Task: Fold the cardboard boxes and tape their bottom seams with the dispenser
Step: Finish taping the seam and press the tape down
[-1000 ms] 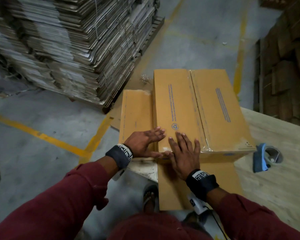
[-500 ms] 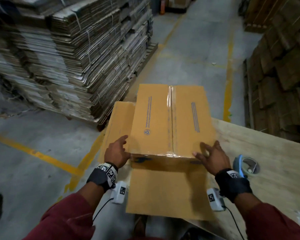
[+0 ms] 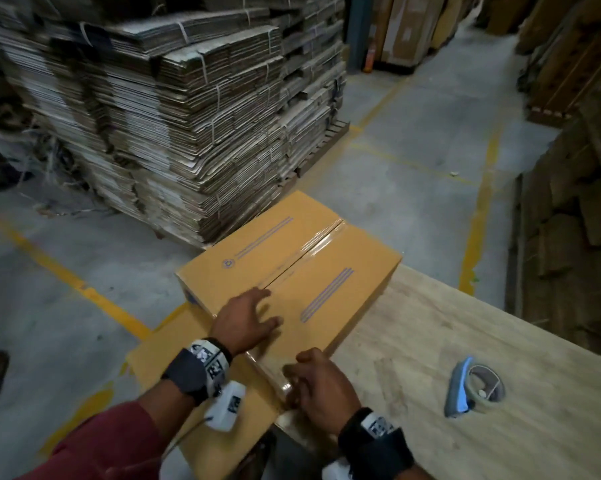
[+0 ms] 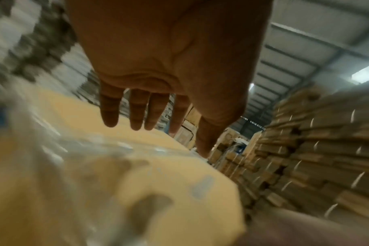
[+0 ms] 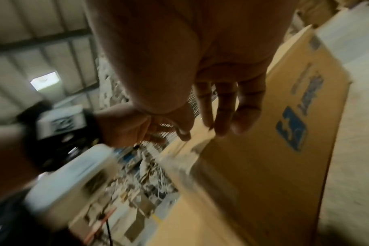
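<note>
Sitting skewed at the corner of the wooden surface, the folded cardboard box shows clear tape along its top seam, though its near corner is hidden under the hands and both wrist views are smeared with blur. The left hand lies flat on the box top, its grip slack with fingers straight, while the right hand touches the taped near corner with loosely bent fingers that hold nothing. A blue tape dispenser rests on the surface to the right, apart from the box, and flat cardboard lies partly covered beneath it.
</note>
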### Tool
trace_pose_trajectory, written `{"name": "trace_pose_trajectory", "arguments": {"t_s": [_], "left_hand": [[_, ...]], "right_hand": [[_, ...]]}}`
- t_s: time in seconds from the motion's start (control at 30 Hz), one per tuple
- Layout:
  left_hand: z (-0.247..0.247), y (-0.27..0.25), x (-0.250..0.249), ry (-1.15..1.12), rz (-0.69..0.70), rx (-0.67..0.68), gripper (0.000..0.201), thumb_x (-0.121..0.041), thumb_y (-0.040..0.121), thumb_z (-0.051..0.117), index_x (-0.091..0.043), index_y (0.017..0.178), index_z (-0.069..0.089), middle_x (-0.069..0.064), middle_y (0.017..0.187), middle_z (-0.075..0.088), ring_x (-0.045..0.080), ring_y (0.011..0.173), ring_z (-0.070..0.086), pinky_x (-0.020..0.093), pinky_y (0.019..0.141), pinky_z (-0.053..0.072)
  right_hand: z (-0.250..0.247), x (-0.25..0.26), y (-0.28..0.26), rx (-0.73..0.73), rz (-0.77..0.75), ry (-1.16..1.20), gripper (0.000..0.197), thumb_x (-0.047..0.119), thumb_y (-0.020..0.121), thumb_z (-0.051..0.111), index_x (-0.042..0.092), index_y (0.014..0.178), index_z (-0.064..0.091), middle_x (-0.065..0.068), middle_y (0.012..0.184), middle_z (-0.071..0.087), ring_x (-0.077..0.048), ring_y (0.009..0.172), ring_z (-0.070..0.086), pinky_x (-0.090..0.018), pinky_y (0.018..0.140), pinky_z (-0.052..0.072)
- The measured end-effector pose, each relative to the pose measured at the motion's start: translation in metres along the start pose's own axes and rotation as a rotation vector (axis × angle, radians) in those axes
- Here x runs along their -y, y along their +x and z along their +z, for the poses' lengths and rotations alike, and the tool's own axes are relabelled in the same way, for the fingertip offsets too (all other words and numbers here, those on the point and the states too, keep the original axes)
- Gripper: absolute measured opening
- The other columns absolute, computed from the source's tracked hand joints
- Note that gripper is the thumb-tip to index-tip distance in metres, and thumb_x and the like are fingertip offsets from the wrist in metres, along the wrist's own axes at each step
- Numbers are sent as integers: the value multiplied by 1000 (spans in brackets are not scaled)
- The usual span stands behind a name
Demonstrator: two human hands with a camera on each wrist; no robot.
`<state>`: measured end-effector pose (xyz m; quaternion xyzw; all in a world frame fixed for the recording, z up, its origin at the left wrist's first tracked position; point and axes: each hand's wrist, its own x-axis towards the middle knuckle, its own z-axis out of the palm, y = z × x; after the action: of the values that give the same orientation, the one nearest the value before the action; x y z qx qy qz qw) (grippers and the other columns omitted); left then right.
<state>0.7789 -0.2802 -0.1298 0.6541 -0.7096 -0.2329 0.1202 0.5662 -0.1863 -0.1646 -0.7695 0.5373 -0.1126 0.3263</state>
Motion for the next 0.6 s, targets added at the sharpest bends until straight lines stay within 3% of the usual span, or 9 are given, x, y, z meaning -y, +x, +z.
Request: {"name": "trace_pose_trajectory", "arguments": {"t_s": [0.07, 0.13, 0.17, 0.23, 0.3, 0.4, 0.43, 0.5, 0.6], "left_hand": [[21, -14, -26, -38, 30, 38, 83, -73, 77, 64, -28, 147, 55, 6, 156, 51, 24, 142, 49, 36, 108, 44], [44, -24, -49, -15, 48, 72, 88, -80, 78, 51, -29, 150, 50, 7, 160, 45, 23, 147, 42, 37, 112, 42], [54, -26, -58, 24, 55, 84, 91, -85, 79, 42, -30, 150, 49, 7, 161, 42, 24, 147, 41, 37, 112, 41], [70, -27, -74, 138, 67, 112, 91, -88, 82, 31, -29, 149, 47, 8, 162, 38, 28, 146, 39, 41, 112, 39], [80, -27, -83, 255, 57, 150, 78, -77, 92, 42, -28, 152, 41, 10, 166, 27, 29, 152, 28, 46, 119, 30], [90, -27, -81, 334, 44, 170, 64, -41, 102, 54, -29, 159, 28, 11, 172, 12, 27, 158, 12, 48, 126, 17], [91, -27, -80, 346, 53, 177, 64, -32, 102, 53, -30, 160, 25, 11, 172, 11, 27, 159, 11, 48, 126, 17], [84, -29, -78, 361, 70, 196, 64, -24, 102, 51, -31, 160, 26, 9, 172, 12, 28, 158, 14, 46, 125, 22], [66, -29, -64, 350, 72, 185, 59, -23, 101, 50, -36, 156, 33, 4, 170, 19, 30, 152, 28, 44, 113, 39]], "right_hand": [[-30, -18, 17, -135, 42, 120, 31, 29, 90, 47, 32, 106, 73, 4, 104, 71, -19, 94, 67, -29, 84, 51], [-73, -52, 41, -312, 172, 140, 21, 21, 91, 65, 21, 109, 76, 1, 101, 73, -19, 94, 70, -26, 88, 52], [-94, -72, 55, -358, 233, 83, 25, 20, 89, 71, 17, 114, 74, -5, 109, 73, -21, 101, 68, -27, 93, 50], [-134, -112, 86, -296, 358, -82, 53, 36, 86, 77, 19, 135, 63, -17, 137, 60, -30, 129, 55, -33, 107, 41], [-162, -142, 115, -192, 454, -171, 83, 54, 82, 77, 23, 151, 44, -21, 160, 31, -37, 146, 34, -39, 118, 31], [-181, -169, 147, -142, 487, -193, 109, 60, 74, 82, 24, 160, 25, -18, 167, 9, -40, 150, 25, -45, 122, 28], [-183, -171, 153, -135, 478, -176, 114, 59, 72, 85, 24, 161, 22, -17, 167, 11, -40, 149, 26, -46, 121, 29], [-185, -174, 161, -128, 454, -76, 117, 52, 67, 91, 21, 159, 26, -16, 161, 30, -36, 143, 38, -43, 114, 38], [-185, -170, 161, -82, 450, -59, 113, 53, 60, 94, 28, 155, 38, -14, 145, 47, -35, 130, 52, -41, 105, 48]]}}
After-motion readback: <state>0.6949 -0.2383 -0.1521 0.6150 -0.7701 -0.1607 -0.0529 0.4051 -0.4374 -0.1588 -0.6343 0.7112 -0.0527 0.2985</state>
